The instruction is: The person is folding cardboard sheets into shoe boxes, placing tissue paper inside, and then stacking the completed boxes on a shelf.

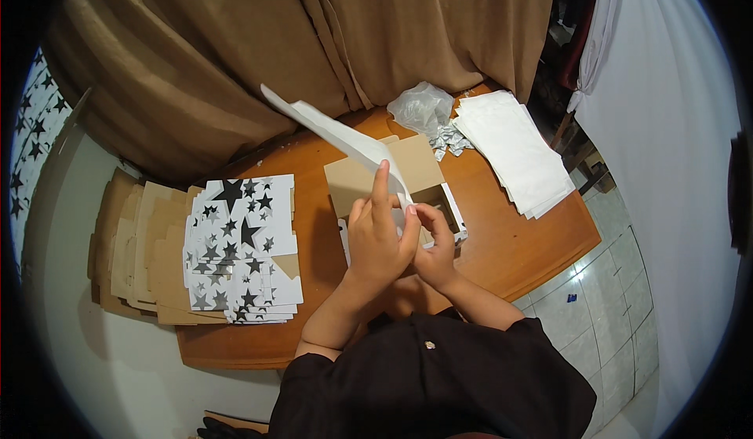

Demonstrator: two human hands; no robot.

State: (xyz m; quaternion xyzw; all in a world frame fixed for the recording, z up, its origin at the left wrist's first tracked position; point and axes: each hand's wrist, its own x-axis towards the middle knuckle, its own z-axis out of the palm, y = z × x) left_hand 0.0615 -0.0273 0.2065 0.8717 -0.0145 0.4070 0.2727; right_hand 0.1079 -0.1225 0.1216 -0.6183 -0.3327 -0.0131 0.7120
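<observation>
A thin white sheet, perhaps paper or a flat paper bag, slants up and away to the left above the table. My left hand pinches its near end, thumb inward and index finger stretched up along it. At the same end, my right hand has its thumb and fingers closed on the edge, touching the left thumb. Under and behind both hands stands an open cardboard box, brown inside and white outside, its lid folded back. My hands hide much of the box's near side.
Flat star-printed cartons lie stacked on the left of the wooden table. At the far right is a pile of white sheets. Beside it sit a clear plastic bag and small silvery packets. Brown curtains hang behind.
</observation>
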